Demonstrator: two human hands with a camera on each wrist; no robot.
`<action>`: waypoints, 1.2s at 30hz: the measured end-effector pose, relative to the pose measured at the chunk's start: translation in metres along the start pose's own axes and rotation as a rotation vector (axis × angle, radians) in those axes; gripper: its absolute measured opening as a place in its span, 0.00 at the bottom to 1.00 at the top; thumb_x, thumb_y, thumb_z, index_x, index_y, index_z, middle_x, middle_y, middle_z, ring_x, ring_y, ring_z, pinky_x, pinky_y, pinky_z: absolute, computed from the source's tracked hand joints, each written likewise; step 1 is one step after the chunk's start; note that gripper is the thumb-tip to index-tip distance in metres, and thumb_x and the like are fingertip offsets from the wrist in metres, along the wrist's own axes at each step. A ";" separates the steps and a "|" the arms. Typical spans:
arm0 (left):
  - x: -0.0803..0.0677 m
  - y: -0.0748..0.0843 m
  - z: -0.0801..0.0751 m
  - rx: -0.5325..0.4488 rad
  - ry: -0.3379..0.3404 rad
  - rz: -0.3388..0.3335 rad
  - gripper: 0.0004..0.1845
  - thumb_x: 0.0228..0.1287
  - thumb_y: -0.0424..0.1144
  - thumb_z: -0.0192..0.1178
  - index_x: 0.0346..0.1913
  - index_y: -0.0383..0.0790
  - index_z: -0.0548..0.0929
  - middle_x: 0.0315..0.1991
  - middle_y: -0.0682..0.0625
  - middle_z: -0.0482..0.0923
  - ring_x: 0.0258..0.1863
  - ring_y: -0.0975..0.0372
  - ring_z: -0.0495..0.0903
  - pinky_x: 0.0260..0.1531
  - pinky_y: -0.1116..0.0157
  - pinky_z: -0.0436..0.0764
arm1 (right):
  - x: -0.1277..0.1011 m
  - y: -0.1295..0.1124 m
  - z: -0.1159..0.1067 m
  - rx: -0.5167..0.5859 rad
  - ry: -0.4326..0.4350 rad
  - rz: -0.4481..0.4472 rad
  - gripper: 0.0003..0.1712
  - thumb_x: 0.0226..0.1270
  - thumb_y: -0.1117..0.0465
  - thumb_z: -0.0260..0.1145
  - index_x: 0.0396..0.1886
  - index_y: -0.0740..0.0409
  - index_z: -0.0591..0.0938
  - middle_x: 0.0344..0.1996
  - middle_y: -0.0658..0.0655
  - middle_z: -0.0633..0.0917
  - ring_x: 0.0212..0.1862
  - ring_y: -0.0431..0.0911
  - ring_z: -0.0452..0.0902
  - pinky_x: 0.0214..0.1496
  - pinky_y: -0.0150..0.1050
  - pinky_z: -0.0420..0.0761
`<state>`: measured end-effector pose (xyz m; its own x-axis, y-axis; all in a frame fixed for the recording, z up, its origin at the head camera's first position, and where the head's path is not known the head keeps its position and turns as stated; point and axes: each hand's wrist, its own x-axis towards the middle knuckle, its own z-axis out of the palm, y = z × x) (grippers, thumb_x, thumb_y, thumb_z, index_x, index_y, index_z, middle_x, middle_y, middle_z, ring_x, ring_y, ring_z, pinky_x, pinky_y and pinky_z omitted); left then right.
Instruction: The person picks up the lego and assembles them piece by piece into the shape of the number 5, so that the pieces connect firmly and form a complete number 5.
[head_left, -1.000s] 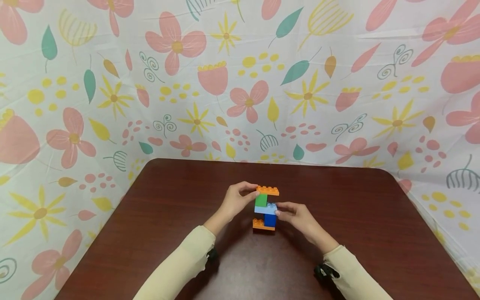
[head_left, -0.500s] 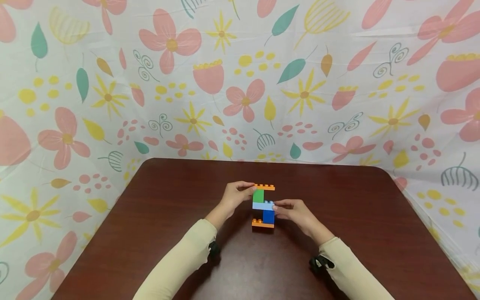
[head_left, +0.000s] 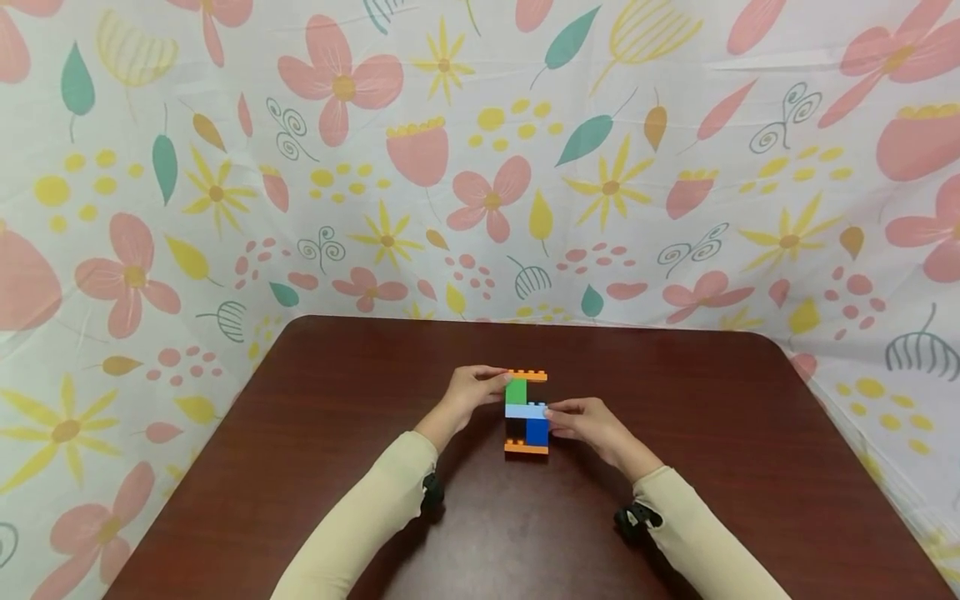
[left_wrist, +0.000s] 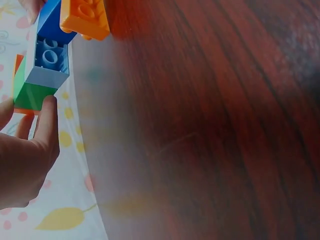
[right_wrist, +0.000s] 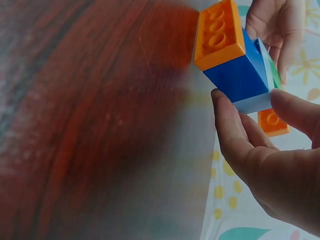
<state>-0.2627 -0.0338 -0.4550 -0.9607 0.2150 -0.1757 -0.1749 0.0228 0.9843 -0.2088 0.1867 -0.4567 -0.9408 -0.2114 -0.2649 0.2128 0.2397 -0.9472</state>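
Both hands hold a stack of joined toy building bricks. From the bottom up it has an orange brick (head_left: 527,449), a dark blue brick (head_left: 537,432), a light blue brick (head_left: 525,411), a green brick (head_left: 516,392) and a top orange brick (head_left: 529,376). My left hand (head_left: 467,395) pinches the upper left part; the left wrist view shows its fingers at the green brick (left_wrist: 34,96). On the other side, my right hand (head_left: 594,425) pinches the light blue brick (right_wrist: 254,104) between thumb and fingers. The hollow underside of the bottom orange brick (right_wrist: 220,36) shows, so the stack is off the table.
A dark red-brown, glossy table (head_left: 375,350) with rounded far corners lies beneath the hands. Behind it hangs a white flower-patterned cloth (head_left: 480,283). Dark bands with small devices (head_left: 637,518) sit at the wrists.
The stack has tipped so that its front faces the head camera more squarely and fewer stud tops show. Both hands keep their hold, and the head view has shifted slightly.
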 end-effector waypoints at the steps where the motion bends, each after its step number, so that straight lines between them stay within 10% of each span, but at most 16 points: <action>1: 0.000 -0.001 0.000 0.001 0.001 -0.008 0.17 0.63 0.39 0.65 0.51 0.31 0.83 0.46 0.40 0.82 0.41 0.51 0.85 0.50 0.53 0.79 | 0.000 0.000 0.000 -0.003 -0.004 0.004 0.27 0.69 0.59 0.63 0.58 0.78 0.73 0.51 0.70 0.80 0.49 0.56 0.81 0.53 0.49 0.79; 36: 0.020 -0.018 0.002 0.051 -0.016 -0.124 0.19 0.66 0.33 0.61 0.58 0.30 0.77 0.57 0.37 0.75 0.48 0.51 0.83 0.51 0.56 0.79 | 0.020 0.001 0.006 -0.053 0.063 0.077 0.19 0.70 0.65 0.61 0.51 0.79 0.77 0.49 0.72 0.80 0.48 0.57 0.82 0.50 0.47 0.81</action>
<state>-0.2783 -0.0283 -0.4758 -0.9288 0.2229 -0.2960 -0.2803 0.0999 0.9547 -0.2259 0.1771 -0.4643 -0.9373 -0.1304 -0.3233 0.2727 0.3033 -0.9130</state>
